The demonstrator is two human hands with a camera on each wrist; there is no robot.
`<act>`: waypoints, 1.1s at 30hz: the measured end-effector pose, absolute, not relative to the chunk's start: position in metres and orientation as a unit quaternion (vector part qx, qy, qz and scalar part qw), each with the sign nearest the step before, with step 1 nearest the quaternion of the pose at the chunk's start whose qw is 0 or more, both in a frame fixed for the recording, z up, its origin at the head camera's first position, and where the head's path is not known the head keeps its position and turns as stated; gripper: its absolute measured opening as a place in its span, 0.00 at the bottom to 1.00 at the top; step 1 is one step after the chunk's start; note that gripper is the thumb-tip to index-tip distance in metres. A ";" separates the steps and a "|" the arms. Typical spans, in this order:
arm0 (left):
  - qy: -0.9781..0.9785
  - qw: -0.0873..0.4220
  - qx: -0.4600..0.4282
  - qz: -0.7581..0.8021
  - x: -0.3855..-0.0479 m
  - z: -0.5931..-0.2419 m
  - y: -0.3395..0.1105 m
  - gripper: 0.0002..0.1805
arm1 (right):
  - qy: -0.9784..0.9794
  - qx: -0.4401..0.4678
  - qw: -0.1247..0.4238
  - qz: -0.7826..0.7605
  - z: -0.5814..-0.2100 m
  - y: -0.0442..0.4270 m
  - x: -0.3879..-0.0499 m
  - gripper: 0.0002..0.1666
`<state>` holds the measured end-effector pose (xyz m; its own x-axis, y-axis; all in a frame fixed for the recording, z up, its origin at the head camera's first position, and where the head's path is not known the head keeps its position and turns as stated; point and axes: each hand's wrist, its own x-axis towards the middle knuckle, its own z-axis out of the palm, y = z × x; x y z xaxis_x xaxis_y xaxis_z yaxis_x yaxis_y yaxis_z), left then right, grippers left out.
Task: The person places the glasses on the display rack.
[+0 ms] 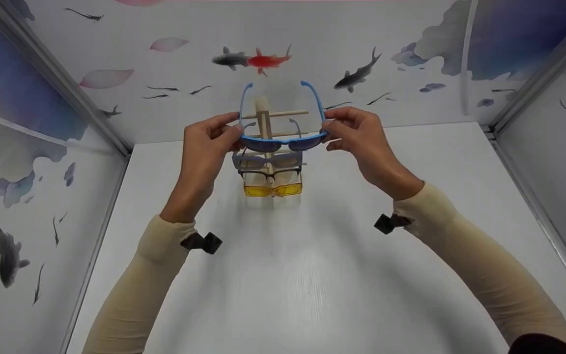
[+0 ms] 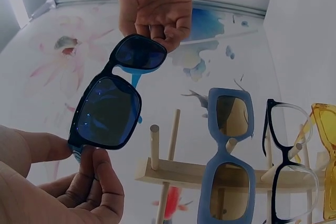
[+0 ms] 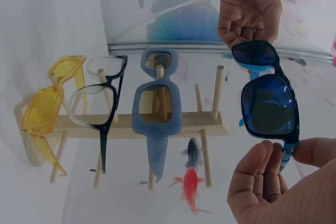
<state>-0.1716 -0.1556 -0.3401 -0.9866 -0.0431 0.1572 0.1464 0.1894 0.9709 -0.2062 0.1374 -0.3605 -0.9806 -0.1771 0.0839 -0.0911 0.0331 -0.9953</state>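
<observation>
A pair of blue sunglasses (image 1: 285,141) with dark lenses is held in the air at the upper end of a wooden glasses stand (image 1: 263,118), temples spread and pointing away from me. My left hand (image 1: 209,142) pinches one temple near its hinge between thumb and fingers. On the other side, my right hand (image 1: 361,140) pinches the opposite temple the same way. In the left wrist view the sunglasses (image 2: 107,111) are apart from the stand's pegs. Below them on the stand sit grey-blue sunglasses (image 3: 156,106), black-and-clear glasses (image 3: 107,106) and yellow glasses (image 3: 42,109).
The stand has wooden pegs (image 3: 218,93) sticking out on both sides, those at its top end bare. It stands on a white table (image 1: 288,275), close to a back wall (image 1: 302,29) printed with fish. Side panels (image 1: 32,172) flank the table.
</observation>
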 end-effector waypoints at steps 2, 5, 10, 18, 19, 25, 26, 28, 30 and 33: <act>-0.771 0.076 -0.035 -0.631 -0.172 -0.341 -0.159 0.22 | 0.716 -0.096 0.037 -0.690 -0.361 0.135 -0.207 0.19; -0.775 0.080 -0.033 -0.626 -0.172 -0.342 -0.163 0.22 | 0.714 -0.099 0.046 -0.691 -0.361 0.131 -0.210 0.19; -0.778 0.081 -0.025 -0.623 -0.173 -0.343 -0.171 0.22 | 0.706 -0.103 0.056 -0.699 -0.363 0.123 -0.213 0.18; -0.778 0.070 -0.009 -0.625 -0.178 -0.346 -0.179 0.21 | 0.702 -0.101 0.066 -0.702 -0.369 0.113 -0.218 0.19; -0.778 0.069 -0.007 -0.625 -0.179 -0.346 -0.180 0.21 | 0.701 -0.099 0.068 -0.703 -0.369 0.112 -0.219 0.19; -0.772 0.061 0.002 -0.633 -0.186 -0.350 -0.185 0.20 | 0.701 -0.086 0.076 -0.704 -0.372 0.105 -0.225 0.20; -0.770 0.059 0.003 -0.635 -0.187 -0.351 -0.186 0.20 | 0.700 -0.083 0.077 -0.705 -0.373 0.104 -0.226 0.20; -0.771 0.056 0.005 -0.635 -0.190 -0.352 -0.186 0.20 | 0.697 -0.077 0.078 -0.708 -0.374 0.103 -0.228 0.20; -0.771 0.052 0.006 -0.635 -0.192 -0.354 -0.186 0.21 | 0.697 -0.075 0.077 -0.709 -0.375 0.102 -0.229 0.19; -0.773 0.049 0.010 -0.633 -0.195 -0.358 -0.187 0.21 | 0.696 -0.073 0.076 -0.710 -0.377 0.102 -0.231 0.19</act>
<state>-0.1954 -0.1871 -0.3575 -0.9950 -0.0782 0.0626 0.0460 0.1985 0.9790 -0.2307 0.1018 -0.3770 -0.9777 -0.2098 -0.0020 0.0061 -0.0186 -0.9998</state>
